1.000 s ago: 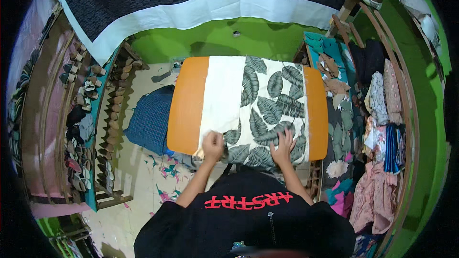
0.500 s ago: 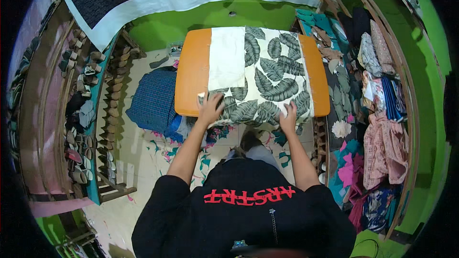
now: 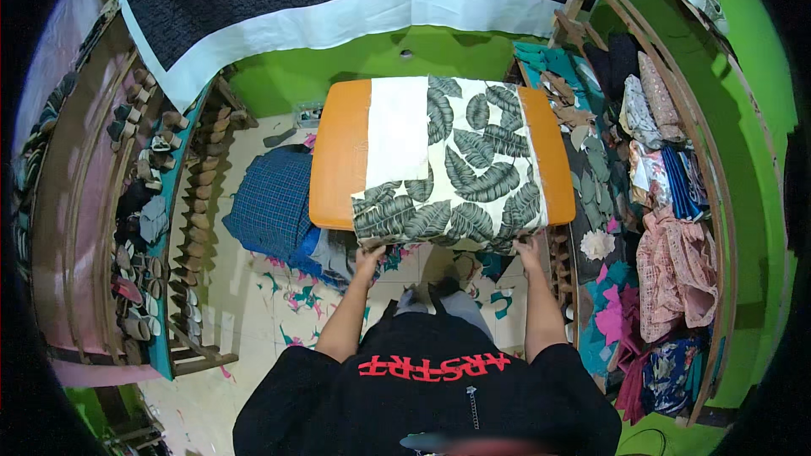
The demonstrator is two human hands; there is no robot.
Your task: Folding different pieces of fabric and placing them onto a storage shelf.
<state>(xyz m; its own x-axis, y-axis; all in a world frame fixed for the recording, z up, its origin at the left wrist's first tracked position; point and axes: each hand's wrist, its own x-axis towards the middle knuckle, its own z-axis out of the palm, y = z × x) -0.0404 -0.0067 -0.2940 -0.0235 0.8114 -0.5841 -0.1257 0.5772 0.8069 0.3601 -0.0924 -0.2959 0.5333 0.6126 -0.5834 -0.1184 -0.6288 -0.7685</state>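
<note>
A cream fabric printed with dark green leaves [image 3: 477,165] lies across an orange table [image 3: 340,160], its near edge hanging over the front. On its left part rests a plain white rectangular piece [image 3: 399,131]; whether it is separate or a folded part of the fabric I cannot tell. My left hand [image 3: 369,257] is closed at the fabric's near left corner. My right hand [image 3: 528,253] is closed at the near right corner. The fingertips of both are partly hidden by the hanging edge.
Blue checked cloth [image 3: 272,203] is heaped left of the table. Shoe racks [image 3: 182,228] stand at the left. Shelves at the right hold cloth scraps and a pink garment [image 3: 676,274]. Coloured scraps [image 3: 300,295] litter the floor. Dark cloth with a white border [image 3: 279,21] hangs beyond.
Both hands have moved from the top of the fabric toward me, down to its hanging near edge, and have closed there. The right hand has also shifted right. The whole view has tilted slightly.
</note>
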